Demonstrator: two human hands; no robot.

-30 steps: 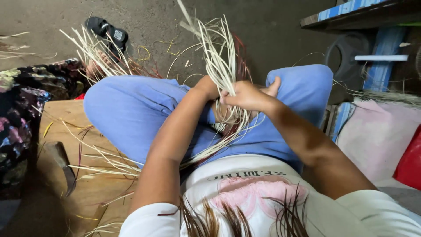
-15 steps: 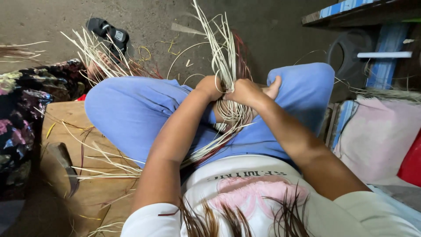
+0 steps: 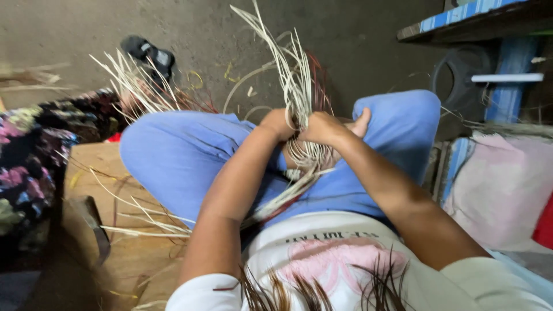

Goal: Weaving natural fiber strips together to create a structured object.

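Both hands met over the lap, closed on one bundle of pale reed strips (image 3: 299, 92). Left hand (image 3: 278, 124) was curled shut around the strips from the left side, fingers hidden behind them. Right hand (image 3: 328, 126) gripped the same bundle from the right, knuckles up, thumb (image 3: 363, 121) sticking out toward the right knee. Strips fanned upward past the hands, some reddish strands mixed in, and below the hands they bent into a woven curve against the blue trousers (image 3: 184, 155), loose ends trailing down toward the white shirt (image 3: 322, 259). Person sat with knees apart on a piece of brown cardboard (image 3: 98, 178). A second spray of pale strips (image 3: 132, 86) lay on the grey floor (image 3: 57, 34) beyond the left knee, just beside a dark sandal (image 3: 151, 56). Flowered dark cloth (image 3: 29, 150) lay at far left. At right, a pink cloth bundle (image 3: 501, 190) sat beneath a blue-painted bench (image 3: 507, 86). Dark hair strands (image 3: 299, 291) hung across the bottom edge of view.
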